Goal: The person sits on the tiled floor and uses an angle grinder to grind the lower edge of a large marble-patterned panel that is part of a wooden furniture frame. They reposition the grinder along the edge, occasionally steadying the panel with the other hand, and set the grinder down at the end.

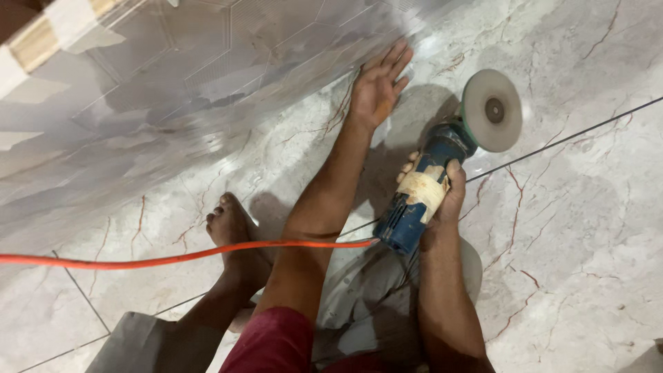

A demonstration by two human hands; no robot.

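My right hand (pixel 442 204) grips a blue angle grinder (pixel 421 190) by its taped body. Its round grey disc (pixel 492 110) hangs just above the marble floor tiles (pixel 580 207), near a dark grout line (pixel 566 138). My left hand (pixel 378 83) is stretched forward, palm flat with fingers spread, against the base of the grey tiled wall (pixel 173 90) where it meets the floor. An orange power cord (pixel 173 259) runs from the grinder's tail to the left edge of the view.
My bare foot (pixel 235 238) rests on the floor under the cord, with grey trousers and a red sleeve low in view. A wooden-and-white trim (pixel 41 34) shows at the top left corner.
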